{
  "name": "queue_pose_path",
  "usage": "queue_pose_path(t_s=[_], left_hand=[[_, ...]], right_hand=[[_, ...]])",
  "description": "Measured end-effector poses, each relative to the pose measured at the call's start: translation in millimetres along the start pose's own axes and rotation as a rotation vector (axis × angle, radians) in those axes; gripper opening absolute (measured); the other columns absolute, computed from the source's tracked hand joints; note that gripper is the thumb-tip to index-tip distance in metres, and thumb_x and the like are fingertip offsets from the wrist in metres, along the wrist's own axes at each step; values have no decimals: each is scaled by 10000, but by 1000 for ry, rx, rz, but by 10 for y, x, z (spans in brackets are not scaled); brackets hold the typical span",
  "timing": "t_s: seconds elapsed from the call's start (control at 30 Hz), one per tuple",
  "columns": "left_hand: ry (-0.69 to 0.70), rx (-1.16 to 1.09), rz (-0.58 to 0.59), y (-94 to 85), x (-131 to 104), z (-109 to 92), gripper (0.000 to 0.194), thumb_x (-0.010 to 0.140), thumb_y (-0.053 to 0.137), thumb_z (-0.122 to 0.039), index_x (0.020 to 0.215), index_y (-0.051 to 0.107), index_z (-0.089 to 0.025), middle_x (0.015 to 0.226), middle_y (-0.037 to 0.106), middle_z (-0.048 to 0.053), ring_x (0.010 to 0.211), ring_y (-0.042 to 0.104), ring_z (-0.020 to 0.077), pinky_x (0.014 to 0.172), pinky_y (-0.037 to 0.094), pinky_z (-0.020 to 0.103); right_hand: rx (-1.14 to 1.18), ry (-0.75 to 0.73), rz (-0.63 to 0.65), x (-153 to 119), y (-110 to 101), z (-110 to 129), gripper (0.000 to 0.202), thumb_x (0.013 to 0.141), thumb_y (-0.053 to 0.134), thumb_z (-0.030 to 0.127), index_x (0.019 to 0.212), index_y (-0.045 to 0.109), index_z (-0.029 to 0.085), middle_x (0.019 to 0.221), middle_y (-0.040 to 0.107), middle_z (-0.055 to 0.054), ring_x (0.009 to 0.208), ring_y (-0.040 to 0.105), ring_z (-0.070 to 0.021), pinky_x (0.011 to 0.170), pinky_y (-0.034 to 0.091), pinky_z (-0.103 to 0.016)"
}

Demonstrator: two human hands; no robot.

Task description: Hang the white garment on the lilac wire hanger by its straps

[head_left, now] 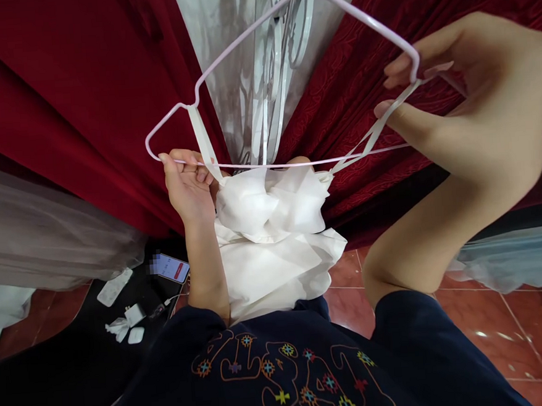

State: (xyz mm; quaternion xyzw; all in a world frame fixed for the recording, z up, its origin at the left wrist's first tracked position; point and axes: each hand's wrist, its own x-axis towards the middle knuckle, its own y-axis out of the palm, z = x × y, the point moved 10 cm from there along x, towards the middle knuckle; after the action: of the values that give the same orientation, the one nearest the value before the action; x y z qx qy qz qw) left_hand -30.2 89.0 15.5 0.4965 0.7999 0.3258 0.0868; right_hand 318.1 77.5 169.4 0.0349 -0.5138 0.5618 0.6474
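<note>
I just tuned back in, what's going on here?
Two bare hands are handling a white garment and a pink hanger. The left hand grips the hanger near its left end, where the left strap sits at the notch. The right hand is at the other end, its thumb by the right strap, which reaches the notch there; whether it is fully seated is hard to tell.

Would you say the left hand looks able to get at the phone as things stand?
Probably not at once: the left hand holds the pink hanger near one corner, though the phone lies uncovered beside that forearm.
</note>
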Motion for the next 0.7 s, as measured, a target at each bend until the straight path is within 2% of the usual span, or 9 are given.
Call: queue_pose_path(t_s=[0.07, 0.1, 0.17, 0.23, 0.27, 0.37, 0.43, 0.57, 0.7], left_hand=[[-3, -3, 11, 2, -5, -1, 768, 977, 489, -931, 683, 545, -224, 678, 522, 29, 538, 342, 143, 519, 304, 314], [2, -15, 22, 4, -6, -6, 759, 982, 506, -920, 682, 558, -224, 689, 532, 34, 538, 343, 142, 519, 296, 318], [13, -35, 51, 13, -9, -10, 738, 998, 531, -890, 684, 584, -224, 706, 552, 43, 539, 348, 141, 521, 282, 325], [28, -47, 73, 22, -14, -11, 723, 1024, 524, -863, 696, 601, -223, 718, 558, 45, 538, 353, 136, 522, 281, 324], [31, -45, 76, 25, -18, -6, 720, 1035, 511, -856, 707, 606, -222, 726, 564, 44, 539, 360, 133, 522, 288, 321], [57, -19, 52, 2, -27, -12, 721, 1031, 522, -859, 714, 615, -218, 741, 589, 45, 535, 369, 124, 501, 292, 304], [59, 9, 54, -13, -34, -21, 687, 1014, 607, -835, 721, 652, -215, 763, 638, 56, 519, 340, 115, 472, 234, 300], [9, 165, 193, 11, -83, -59, 494, 1023, 728, -693, 979, 801, -206, 856, 764, 92, 498, 295, 108, 462, 109, 312], [-21, 435, 397, 87, -274, -177, 530, 1056, 693, -671, 1043, 858, -168, 927, 790, 133, 523, 346, 124, 454, 128, 335]], right_hand=[[6, -69, -90, -65, 37, 85, 496, 793, 824, 117, 1245, 822, 319, 1194, 798, -42, 1120, 722, -245, 950, 515, -457], [41, -123, -187, -134, 25, 145, 496, 828, 797, 150, 1289, 811, 335, 1232, 781, -33, 1187, 702, -258, 996, 509, -475], [160, -221, -420, -355, 9, 252, 353, 924, 741, 267, 1254, 833, 351, 1193, 762, -19, 1211, 679, -262, 1045, 506, -506], [248, -252, -517, -562, 176, 318, 256, 1000, 673, 330, 1173, 857, 369, 1094, 768, -15, 1133, 691, -244, 1039, 525, -517], [248, -233, -467, -612, 360, 347, 270, 1022, 642, 318, 1183, 851, 377, 1082, 784, -17, 1109, 703, -242, 1027, 537, -515], [132, -123, -109, -681, 1109, 357, 294, 1044, 602, 330, 1252, 808, 364, 1134, 827, -13, 1105, 734, -252, 1055, 546, -525], [47, -38, -8, -738, 1423, 261, 281, 1070, 569, 385, 1213, 808, 343, 1057, 823, -8, 1019, 723, -239, 1073, 520, -530], [52, 26, -49, -747, 1586, 140, 306, 1093, 553, 441, 1209, 814, 332, 1025, 811, -21, 975, 678, -222, 1081, 468, -500], [69, 72, -12, -699, 1627, 119, 307, 1087, 582, 494, 1190, 826, 339, 1064, 822, -22, 990, 674, -220, 1096, 446, -492]])
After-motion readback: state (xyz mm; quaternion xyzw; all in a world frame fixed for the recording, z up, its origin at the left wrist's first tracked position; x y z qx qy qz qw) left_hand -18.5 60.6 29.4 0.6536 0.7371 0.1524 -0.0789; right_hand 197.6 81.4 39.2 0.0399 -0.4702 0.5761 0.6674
